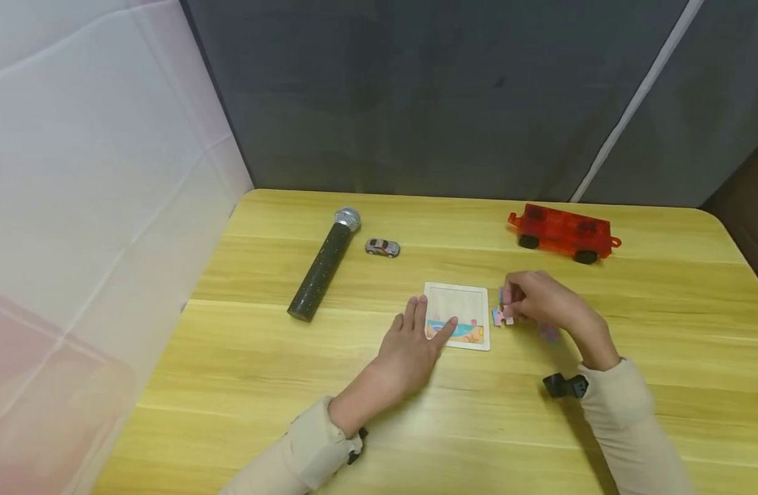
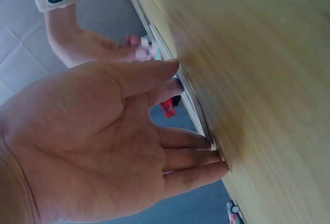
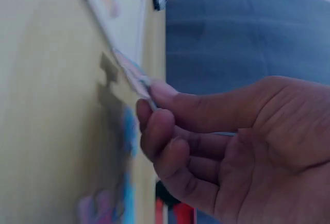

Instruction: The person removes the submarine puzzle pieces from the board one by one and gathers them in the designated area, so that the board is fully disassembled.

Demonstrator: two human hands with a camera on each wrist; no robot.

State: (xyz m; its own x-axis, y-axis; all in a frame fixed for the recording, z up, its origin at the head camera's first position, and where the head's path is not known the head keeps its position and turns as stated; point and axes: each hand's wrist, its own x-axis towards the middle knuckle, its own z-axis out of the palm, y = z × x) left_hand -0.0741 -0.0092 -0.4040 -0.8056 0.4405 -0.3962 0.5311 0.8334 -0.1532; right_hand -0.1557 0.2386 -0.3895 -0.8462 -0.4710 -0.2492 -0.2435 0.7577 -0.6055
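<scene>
A square puzzle board (image 1: 458, 300) lies on the table, its lower part filled with a blue and orange picture strip. My left hand (image 1: 408, 349) rests at the board's left edge, fingers straight and thumb lying across the lower picture. Just right of the board, my right hand (image 1: 545, 301) pinches a pink and blue jigsaw piece (image 1: 500, 317) between thumb and fingertips. In the right wrist view that piece (image 3: 132, 74) is tilted above the table, throwing a shadow. Loose jigsaw pieces (image 1: 549, 333) lie below the right hand, partly hidden.
A black microphone (image 1: 322, 269) with a silver head lies to the left, beside a small toy car (image 1: 382, 247). A red toy wagon (image 1: 565, 232) with black wheels stands at the back right. A grey partition (image 1: 416, 96) rises behind the table (image 1: 243, 385).
</scene>
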